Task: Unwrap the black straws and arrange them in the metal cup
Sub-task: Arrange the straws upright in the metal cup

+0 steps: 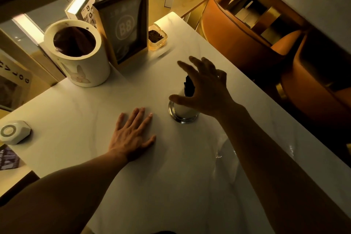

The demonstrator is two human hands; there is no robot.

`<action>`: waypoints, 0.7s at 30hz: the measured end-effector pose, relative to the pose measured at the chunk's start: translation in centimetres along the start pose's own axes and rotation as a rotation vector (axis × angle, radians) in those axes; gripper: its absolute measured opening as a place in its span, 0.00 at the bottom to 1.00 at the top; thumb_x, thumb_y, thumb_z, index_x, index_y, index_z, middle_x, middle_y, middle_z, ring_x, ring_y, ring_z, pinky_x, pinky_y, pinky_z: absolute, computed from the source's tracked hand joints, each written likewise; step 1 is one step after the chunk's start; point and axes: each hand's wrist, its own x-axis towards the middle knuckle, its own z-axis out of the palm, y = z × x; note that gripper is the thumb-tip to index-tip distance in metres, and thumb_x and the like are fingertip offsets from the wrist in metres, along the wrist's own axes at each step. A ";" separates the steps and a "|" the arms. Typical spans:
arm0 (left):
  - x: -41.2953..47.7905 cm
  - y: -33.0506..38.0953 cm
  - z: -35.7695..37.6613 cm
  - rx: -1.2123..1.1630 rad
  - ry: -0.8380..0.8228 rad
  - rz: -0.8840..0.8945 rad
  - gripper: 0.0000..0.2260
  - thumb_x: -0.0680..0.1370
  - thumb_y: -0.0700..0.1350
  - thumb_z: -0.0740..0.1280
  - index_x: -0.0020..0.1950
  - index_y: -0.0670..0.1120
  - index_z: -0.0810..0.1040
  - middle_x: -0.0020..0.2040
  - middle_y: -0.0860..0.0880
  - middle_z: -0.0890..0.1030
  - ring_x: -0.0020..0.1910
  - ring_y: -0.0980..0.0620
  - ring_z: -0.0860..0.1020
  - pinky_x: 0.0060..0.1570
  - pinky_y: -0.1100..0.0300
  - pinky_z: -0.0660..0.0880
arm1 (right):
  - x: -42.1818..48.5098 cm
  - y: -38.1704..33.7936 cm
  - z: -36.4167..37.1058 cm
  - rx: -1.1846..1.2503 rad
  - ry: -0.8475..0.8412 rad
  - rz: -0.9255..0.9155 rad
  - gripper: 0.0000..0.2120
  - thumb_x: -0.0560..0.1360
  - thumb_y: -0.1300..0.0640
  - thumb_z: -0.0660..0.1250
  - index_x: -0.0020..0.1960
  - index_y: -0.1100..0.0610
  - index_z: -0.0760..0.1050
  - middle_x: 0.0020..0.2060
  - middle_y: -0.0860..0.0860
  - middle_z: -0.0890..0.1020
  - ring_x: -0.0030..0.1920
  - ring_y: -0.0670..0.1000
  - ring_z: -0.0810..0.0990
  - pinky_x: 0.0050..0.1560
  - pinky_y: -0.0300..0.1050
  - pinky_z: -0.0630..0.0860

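Observation:
A shiny metal cup (pixel 182 113) stands on the white table (pixel 91 119) right of centre. Black straws (pixel 189 86) stick up out of it, partly hidden behind my fingers. My right hand (pixel 204 86) hovers over the cup and the straw tops with fingers spread, holding nothing that I can see. My left hand (pixel 133 133) lies flat, palm down, on the table just left of the cup, fingers apart and empty.
At the back left stand a white bin (pixel 79 53) with a dark liner, a framed B8 table sign (pixel 125 24) and a glass ashtray (pixel 157 38). A white call button (pixel 14 132) sits at the left edge. Orange chairs (pixel 247 30) stand to the right.

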 end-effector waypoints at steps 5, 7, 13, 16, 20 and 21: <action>0.1 -0.1 0.4 -0.009 0.019 -0.008 0.37 0.78 0.75 0.40 0.82 0.61 0.33 0.84 0.52 0.34 0.81 0.51 0.30 0.80 0.41 0.34 | 0.1 -0.5 1.4 -0.115 -0.016 -0.088 0.37 0.67 0.27 0.59 0.68 0.49 0.70 0.75 0.52 0.65 0.74 0.56 0.61 0.67 0.62 0.63; 0.1 -0.2 0.5 -0.008 0.027 -0.007 0.37 0.78 0.75 0.40 0.82 0.61 0.33 0.84 0.52 0.34 0.81 0.51 0.31 0.80 0.41 0.34 | -0.3 -0.3 2.0 -0.100 0.060 -0.086 0.31 0.68 0.32 0.61 0.63 0.51 0.73 0.69 0.52 0.72 0.69 0.55 0.68 0.64 0.59 0.66; 0.1 -0.2 0.6 -0.004 0.019 -0.006 0.37 0.78 0.75 0.40 0.82 0.61 0.32 0.84 0.52 0.33 0.81 0.51 0.29 0.80 0.42 0.34 | -1.3 1.4 4.0 -0.070 0.355 0.008 0.18 0.73 0.38 0.65 0.49 0.52 0.78 0.53 0.50 0.80 0.58 0.52 0.76 0.57 0.53 0.68; 0.1 -0.1 0.4 -0.005 0.023 -0.004 0.37 0.78 0.75 0.40 0.82 0.60 0.33 0.84 0.52 0.34 0.81 0.51 0.31 0.80 0.42 0.34 | -1.7 2.0 4.6 -0.048 0.473 0.092 0.16 0.75 0.39 0.64 0.46 0.53 0.79 0.51 0.49 0.82 0.57 0.51 0.77 0.58 0.55 0.67; 0.0 0.0 0.3 0.001 0.032 0.001 0.37 0.79 0.74 0.40 0.83 0.60 0.34 0.84 0.52 0.35 0.82 0.51 0.32 0.80 0.42 0.35 | -1.9 2.5 4.8 0.012 0.531 0.139 0.15 0.75 0.42 0.64 0.49 0.53 0.78 0.52 0.49 0.82 0.58 0.52 0.78 0.58 0.55 0.67; 0.0 0.0 0.3 0.000 0.032 0.001 0.37 0.79 0.74 0.40 0.83 0.60 0.34 0.84 0.52 0.35 0.82 0.51 0.31 0.80 0.42 0.35 | -1.8 2.6 4.7 0.005 0.518 0.147 0.17 0.75 0.40 0.64 0.52 0.53 0.77 0.54 0.50 0.82 0.59 0.52 0.77 0.59 0.54 0.67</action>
